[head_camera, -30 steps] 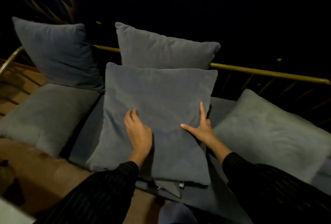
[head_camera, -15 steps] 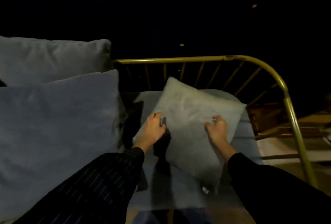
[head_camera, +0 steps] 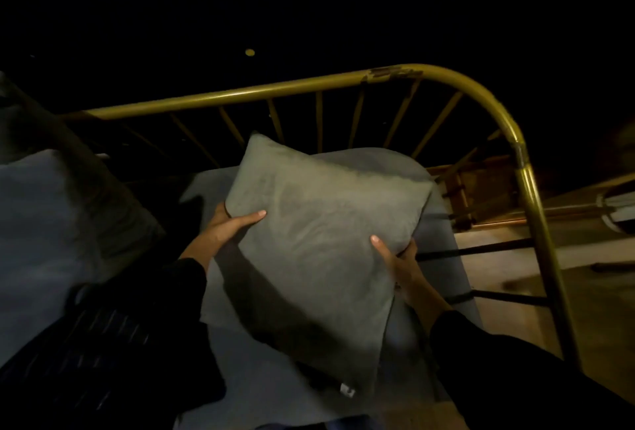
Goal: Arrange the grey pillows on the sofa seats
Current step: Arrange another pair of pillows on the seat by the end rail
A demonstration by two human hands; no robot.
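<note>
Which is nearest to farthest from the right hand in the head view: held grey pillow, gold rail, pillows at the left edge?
1. Grey pillow: gripped by the right hand.
2. Gold rail: curving down on the right.
3. Left pillows: far left, across the seat.

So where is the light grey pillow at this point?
Centre of the head view, the light grey pillow is held between the left hand and right hand, tilted over the seat cushion near the brass rail.

Curved brass-coloured rail (head_camera: pixel 343 84) with thin spindles (head_camera: pixel 319 120) — paint chipped on top, wooden floor (head_camera: pixel 498 247) beyond, dark background
</note>
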